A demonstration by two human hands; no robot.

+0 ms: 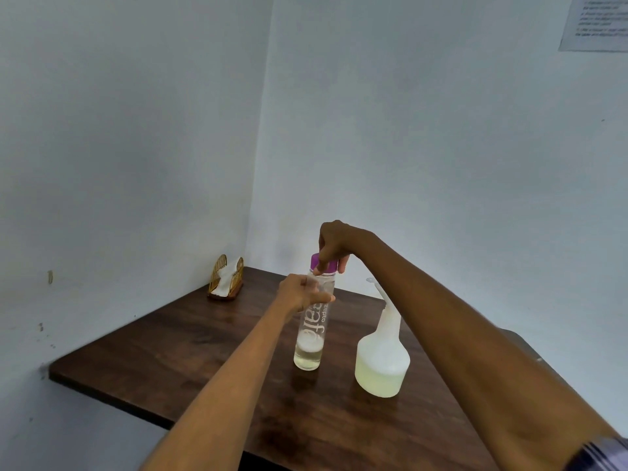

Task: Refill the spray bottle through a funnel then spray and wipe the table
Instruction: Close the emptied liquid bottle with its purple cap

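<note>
A tall clear bottle (311,334) with white lettering and a purple cap (323,261) stands upright on the dark wooden table (190,348), with a little pale liquid at its bottom. My left hand (300,294) grips its upper body. My right hand (334,244) comes from above and its fingers pinch the purple cap. To the right stands a white translucent spray bottle (382,355) with pale yellowish liquid in its lower part; its spray head is partly hidden behind my right forearm. No funnel is in view.
A gold wire napkin holder (227,277) with white napkins sits at the table's back left corner against the wall. White walls close in behind and on the left. The table's left edge (102,390) ends over open floor. A printed paper (598,22) hangs top right.
</note>
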